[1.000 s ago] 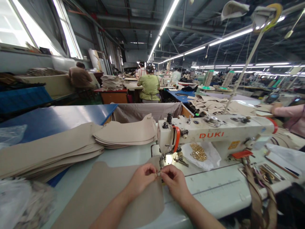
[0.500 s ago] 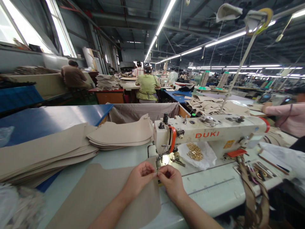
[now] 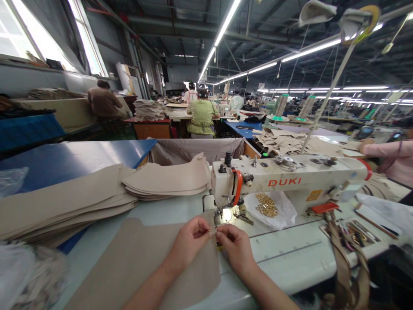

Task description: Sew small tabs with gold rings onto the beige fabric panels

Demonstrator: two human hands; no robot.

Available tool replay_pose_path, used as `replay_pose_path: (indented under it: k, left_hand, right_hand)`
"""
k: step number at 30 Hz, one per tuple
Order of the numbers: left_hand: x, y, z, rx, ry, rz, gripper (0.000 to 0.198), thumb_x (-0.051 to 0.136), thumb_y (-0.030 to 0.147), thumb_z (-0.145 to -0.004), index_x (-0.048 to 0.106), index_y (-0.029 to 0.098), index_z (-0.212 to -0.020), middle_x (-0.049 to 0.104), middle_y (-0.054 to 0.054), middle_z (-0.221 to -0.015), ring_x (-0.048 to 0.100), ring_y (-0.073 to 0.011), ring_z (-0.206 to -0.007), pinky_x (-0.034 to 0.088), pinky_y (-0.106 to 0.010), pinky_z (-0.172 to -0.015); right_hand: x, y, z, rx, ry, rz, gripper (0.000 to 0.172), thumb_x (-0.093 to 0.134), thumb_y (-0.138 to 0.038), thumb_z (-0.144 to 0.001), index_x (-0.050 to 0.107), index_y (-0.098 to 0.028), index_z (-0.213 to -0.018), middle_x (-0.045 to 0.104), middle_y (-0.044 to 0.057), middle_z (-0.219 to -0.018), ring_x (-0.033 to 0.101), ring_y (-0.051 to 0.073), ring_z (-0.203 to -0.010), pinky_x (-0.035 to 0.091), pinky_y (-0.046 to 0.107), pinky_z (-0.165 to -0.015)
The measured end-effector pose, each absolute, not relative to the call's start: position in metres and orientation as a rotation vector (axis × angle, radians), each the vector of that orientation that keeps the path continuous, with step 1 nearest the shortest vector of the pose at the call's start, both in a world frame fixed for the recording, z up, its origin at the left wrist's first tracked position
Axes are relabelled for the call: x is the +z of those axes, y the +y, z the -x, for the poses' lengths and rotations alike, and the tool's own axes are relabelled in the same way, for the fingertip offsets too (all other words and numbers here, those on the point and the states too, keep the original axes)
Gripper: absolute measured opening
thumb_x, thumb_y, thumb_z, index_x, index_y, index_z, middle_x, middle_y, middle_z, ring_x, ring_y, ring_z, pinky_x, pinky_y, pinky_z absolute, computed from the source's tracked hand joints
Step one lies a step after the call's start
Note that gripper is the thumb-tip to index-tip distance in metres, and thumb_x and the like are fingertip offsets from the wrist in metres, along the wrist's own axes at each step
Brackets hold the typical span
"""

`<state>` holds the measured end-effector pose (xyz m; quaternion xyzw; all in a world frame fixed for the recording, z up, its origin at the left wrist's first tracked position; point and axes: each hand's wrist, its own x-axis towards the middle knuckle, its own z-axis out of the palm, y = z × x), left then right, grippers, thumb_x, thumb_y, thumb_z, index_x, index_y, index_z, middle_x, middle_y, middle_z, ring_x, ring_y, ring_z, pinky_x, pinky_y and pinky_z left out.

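Tan panel [image 3: 142, 258] — pale sewing table [image 3: 290, 258]

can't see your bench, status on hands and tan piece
Left hand and right hand pinch tan panel edge, by sewing machine needle. Panel lies flat. Nothing blocking.

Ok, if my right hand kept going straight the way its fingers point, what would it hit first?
The right hand points up and left, so it would most likely meet the left hand first; their fingertips look almost touching over the edge of the beige fabric piece, though depth is unclear.
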<state>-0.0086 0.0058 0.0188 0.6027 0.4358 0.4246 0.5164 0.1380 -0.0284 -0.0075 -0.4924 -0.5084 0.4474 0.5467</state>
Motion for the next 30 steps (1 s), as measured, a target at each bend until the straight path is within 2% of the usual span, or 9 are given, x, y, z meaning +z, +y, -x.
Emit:
replay_pose_path:
  k: [6, 12, 15, 19, 23, 30]
  left_hand:
    - [0.018, 0.005, 0.008, 0.961, 1.030, -1.440, 0.026, 0.072, 0.032, -0.061, 0.050, 0.018, -0.066, 0.056, 0.002, -0.064, 0.055, -0.0132, -0.063, 0.044, -0.025, -0.063]
    - [0.019, 0.007, 0.010, 0.834, 0.985, -1.532, 0.021, 0.067, 0.032, -0.065, 0.051, 0.018, -0.067, 0.055, 0.002, -0.062, 0.054, -0.0135, -0.061, 0.044, -0.025, -0.060]
    - [0.017, 0.013, 0.017, 0.917, 1.126, -1.728, 0.017, 0.057, 0.035, -0.074, 0.057, 0.018, -0.078, 0.063, -0.003, -0.077, 0.060, -0.0200, -0.077, 0.048, -0.033, -0.074]
    - [0.005, 0.015, 0.024, 0.944, 1.390, -2.274, 0.027, 0.050, 0.028, -0.079, 0.060, 0.018, -0.102, 0.062, -0.011, -0.112, 0.053, -0.0279, -0.109, 0.039, -0.047, -0.097]
    - [-0.008, 0.004, 0.025, 0.729, 1.493, -2.578, 0.033, 0.044, 0.024, -0.085, 0.055, 0.018, -0.115, 0.057, -0.012, -0.122, 0.051, -0.0259, -0.114, 0.038, -0.045, -0.099]
    - [-0.017, -0.014, 0.026, 0.735, 1.609, -2.577, 0.035, 0.044, 0.025, -0.085, 0.054, 0.017, -0.118, 0.056, -0.012, -0.124, 0.050, -0.0260, -0.116, 0.039, -0.045, -0.099]
  right_hand:
    - [0.005, -0.028, -0.150, 0.809, -1.566, 1.265, 0.013, 0.053, -0.018, -0.077, 0.065, -0.018, -0.072, 0.061, 0.001, -0.068, 0.053, 0.014, -0.064, 0.038, 0.023, -0.059]
    - [0.009, -0.026, -0.159, 0.879, -1.692, 1.248, 0.015, 0.052, -0.013, -0.074, 0.062, -0.018, -0.064, 0.053, -0.003, -0.059, 0.046, 0.011, -0.057, 0.032, 0.021, -0.054]
    - [0.008, -0.024, -0.162, 1.033, -1.552, 1.263, 0.012, 0.054, -0.016, -0.073, 0.062, -0.017, -0.064, 0.051, -0.005, -0.055, 0.044, 0.010, -0.052, 0.032, 0.020, -0.051]
    - [0.010, -0.013, -0.164, 1.216, -1.417, 1.325, 0.009, 0.056, -0.013, -0.067, 0.060, -0.017, -0.060, 0.051, -0.006, -0.048, 0.043, 0.008, -0.046, 0.032, 0.019, -0.047]
    - [0.012, 0.002, -0.158, 1.305, -1.376, 1.410, 0.012, 0.054, -0.009, -0.065, 0.058, -0.017, -0.058, 0.051, -0.007, -0.042, 0.043, 0.008, -0.038, 0.033, 0.018, -0.042]
    - [0.018, 0.017, -0.143, 1.382, -1.410, 1.511, 0.019, 0.059, -0.006, -0.062, 0.056, -0.018, -0.049, 0.054, -0.007, -0.041, 0.048, 0.008, -0.034, 0.034, 0.018, -0.040]
